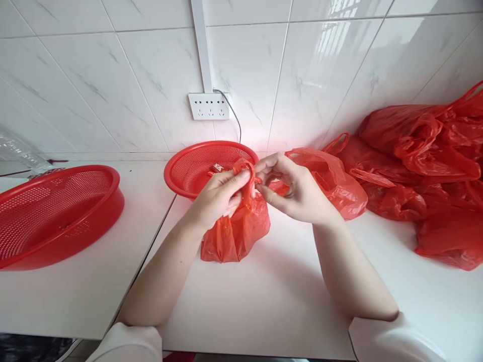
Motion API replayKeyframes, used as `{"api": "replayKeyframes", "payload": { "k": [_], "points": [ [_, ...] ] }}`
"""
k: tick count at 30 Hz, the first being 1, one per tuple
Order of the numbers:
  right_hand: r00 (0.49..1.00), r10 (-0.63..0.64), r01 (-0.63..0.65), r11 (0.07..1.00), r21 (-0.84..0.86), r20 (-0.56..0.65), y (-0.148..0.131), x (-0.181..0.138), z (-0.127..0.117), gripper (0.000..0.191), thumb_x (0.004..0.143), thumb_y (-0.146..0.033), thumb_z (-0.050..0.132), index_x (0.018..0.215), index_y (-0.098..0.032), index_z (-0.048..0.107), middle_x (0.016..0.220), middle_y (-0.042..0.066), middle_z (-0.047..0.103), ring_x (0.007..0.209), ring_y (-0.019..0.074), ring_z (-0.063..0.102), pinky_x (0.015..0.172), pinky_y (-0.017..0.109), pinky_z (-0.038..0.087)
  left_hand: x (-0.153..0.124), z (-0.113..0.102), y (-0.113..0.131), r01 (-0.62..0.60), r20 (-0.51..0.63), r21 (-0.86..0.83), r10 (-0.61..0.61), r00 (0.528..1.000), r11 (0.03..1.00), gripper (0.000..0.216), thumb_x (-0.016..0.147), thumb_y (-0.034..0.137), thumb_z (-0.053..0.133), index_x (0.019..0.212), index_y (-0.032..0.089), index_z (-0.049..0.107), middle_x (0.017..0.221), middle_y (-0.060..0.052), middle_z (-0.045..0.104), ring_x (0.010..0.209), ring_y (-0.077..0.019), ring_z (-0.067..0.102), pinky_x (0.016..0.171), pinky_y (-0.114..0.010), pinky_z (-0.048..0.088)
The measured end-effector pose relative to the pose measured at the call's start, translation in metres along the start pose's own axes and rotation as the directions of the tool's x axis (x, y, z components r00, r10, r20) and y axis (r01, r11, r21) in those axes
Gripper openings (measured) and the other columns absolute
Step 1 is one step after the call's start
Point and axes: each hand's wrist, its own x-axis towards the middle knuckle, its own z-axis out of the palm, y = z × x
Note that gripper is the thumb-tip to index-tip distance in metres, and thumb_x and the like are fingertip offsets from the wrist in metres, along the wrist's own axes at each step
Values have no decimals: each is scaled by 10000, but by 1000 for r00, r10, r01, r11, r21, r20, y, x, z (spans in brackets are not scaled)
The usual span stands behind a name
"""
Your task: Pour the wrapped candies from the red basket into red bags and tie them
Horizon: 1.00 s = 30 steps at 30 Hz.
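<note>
While a heap of red bags [426, 171] sprawls along the right of the white counter [264, 296], the work itself sits at the middle, in front of the tiled wall [113, 65] with its socket strip [209, 106]. Two red baskets stand to the left: the big basket [53, 213] well apart on the neighbouring top, and the round basket [199, 163] just behind the hands, with some small packet in it that is too hidden to name. Between them and the heap, a loose bag [335, 183] lies just beyond the right wrist. The bag [236, 229] in hand stands on the counter with its body bunched and its handles drawn upward, so this looks like the tying stage: the mouth is gathered but no finished knot shows. The left hand [219, 198] is curled nearly closed, thumb and fingers pinching one handle at the top. The right hand [298, 193] is half closed, its fingertips gripping the other strand just beside the left thumb. To my eye the next move calls for crossing one handle over the other and pulling both ways evenly, while the thin film stays taut without tearing.
</note>
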Motion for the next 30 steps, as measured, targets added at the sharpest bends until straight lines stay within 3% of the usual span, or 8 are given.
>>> {"api": "replayKeyframes", "payload": {
  "k": [5,9,14,18,21,25,27,30],
  "points": [
    [996,-5,1,998,-56,-86,-4,-2,-8,311,792,-92,586,1064,-212,494,901,19,582,816,147,590,758,309,519,6,-20,0,108,-32,-96,-111,993,990,455,913,522,421,1075,164,652,493,12,585,315,-67,412,409,-215,410],
    [997,-71,72,990,-119,12,-11,-5,-10,217,798,-79,574,969,-205,533,887,17,606,747,124,574,670,265,500,8,-32,3,224,18,-200,-225,974,954,518,914,533,396,1308,228,536,735,-44,714,362,-79,508,454,-230,468],
    [976,-83,117,980,-162,201,-13,-7,-3,192,786,-24,557,867,-198,562,826,-22,633,590,62,509,522,195,416,7,-27,5,122,-18,-227,-129,991,966,478,930,490,407,1380,334,446,934,-24,716,641,-138,662,613,-268,541],
    [947,-63,107,986,-126,314,-12,-8,-4,151,796,-71,606,863,-207,609,782,-40,653,559,58,512,526,199,420,6,-26,4,94,68,-122,-86,994,988,543,944,551,287,1374,264,455,902,-59,705,677,-172,666,593,-293,536],
    [986,-21,27,999,-34,162,-8,-5,-2,18,842,-202,627,843,-202,609,796,-5,650,628,92,558,569,227,457,1,-25,4,-37,116,84,27,993,996,604,937,588,245,1349,205,467,797,-61,682,653,-184,660,582,-299,527],
    [978,136,-99,970,221,-159,4,3,8,125,927,-327,516,923,-211,562,1033,44,615,891,145,612,771,298,518,-6,-20,3,-324,127,630,318,940,706,509,850,491,564,1285,232,522,781,-14,659,720,-175,644,705,-310,530],
    [969,236,-197,916,349,-72,12,6,13,183,954,-354,454,1047,-229,550,1137,48,590,948,155,617,805,326,530,-6,-19,1,-434,178,740,472,864,515,548,786,416,670,1285,245,523,893,-24,673,828,-189,644,799,-336,529],
    [948,294,-317,834,452,123,23,8,15,252,958,-325,439,1181,-250,527,1122,42,616,937,168,632,783,342,545,1,-20,-5,-570,248,660,575,780,489,543,797,337,675,1304,243,507,1051,-56,667,953,-195,643,874,-352,533]
  ]
}}
